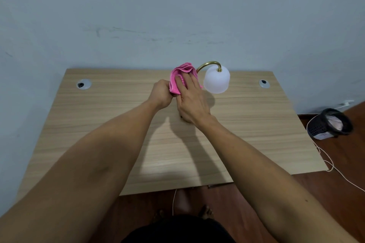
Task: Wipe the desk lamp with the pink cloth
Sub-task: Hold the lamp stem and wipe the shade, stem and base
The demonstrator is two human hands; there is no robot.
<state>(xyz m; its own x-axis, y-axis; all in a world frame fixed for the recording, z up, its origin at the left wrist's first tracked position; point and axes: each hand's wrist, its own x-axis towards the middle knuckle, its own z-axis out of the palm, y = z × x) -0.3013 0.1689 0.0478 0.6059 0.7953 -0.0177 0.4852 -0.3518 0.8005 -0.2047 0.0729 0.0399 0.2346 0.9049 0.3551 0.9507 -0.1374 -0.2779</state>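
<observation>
From the head camera, a pale wood-grain desk [98,134] stands against a blue-grey wall [177,16] that is scuffed and streaked. A round cable port [84,84] sits well left of the hands and another [264,83] well right of them, both near the desk's far edge.

The left hand [161,94] is curled into a closed grip, touching the cloth's [180,77] lower left edge; what it grips inside is hidden. The right hand [192,100] lies flat on the cloth with fingers pressed close together, its fingertips on the pink folds. The cloth is bunched around the lamp's [216,81] upright part, so the stem there is covered. The brass neck arches out from behind the cloth, and the white shade hangs just right of the right hand.

Right of the desk, on a dark reddish floor [325,193], stands a black bin [329,124], with a white cord [324,156] trailing beside it.
</observation>
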